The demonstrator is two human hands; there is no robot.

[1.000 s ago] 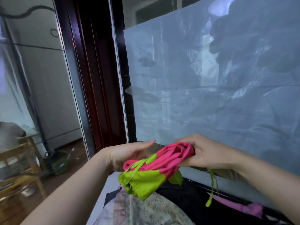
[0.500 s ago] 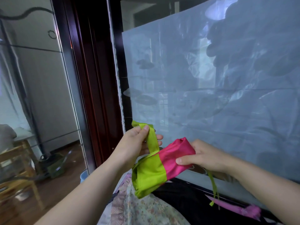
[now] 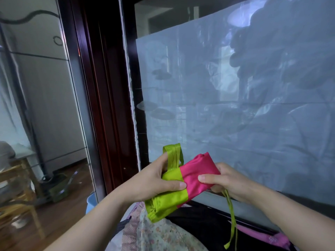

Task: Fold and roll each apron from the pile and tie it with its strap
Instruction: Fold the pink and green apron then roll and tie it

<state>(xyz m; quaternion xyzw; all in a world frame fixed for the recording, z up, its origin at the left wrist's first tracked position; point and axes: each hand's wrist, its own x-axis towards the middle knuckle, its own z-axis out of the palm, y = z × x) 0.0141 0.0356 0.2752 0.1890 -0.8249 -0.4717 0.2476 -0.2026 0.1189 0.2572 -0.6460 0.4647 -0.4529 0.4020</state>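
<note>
A rolled pink and lime-green apron [image 3: 183,185] is held in the air between both hands. My left hand [image 3: 155,180] grips its green end, thumb across the front, and a folded loop of green strap [image 3: 173,156] stands up behind the fingers. My right hand [image 3: 224,180] holds the pink end, thumb on the front. A second green strap [image 3: 232,220] hangs down from under my right hand. Below lies the pile: a floral apron [image 3: 155,232], dark cloth [image 3: 203,230] and a pink apron [image 3: 262,234].
A large window covered with pale blue film [image 3: 235,105] fills the space ahead. Left of it runs a dark red frame [image 3: 105,98]. A wooden chair [image 3: 16,178] and floor clutter stand at the far left.
My left hand dropped from pulling the green strap upward to gripping the green end of the roll. The roll is tighter and sits more level between the hands.
</note>
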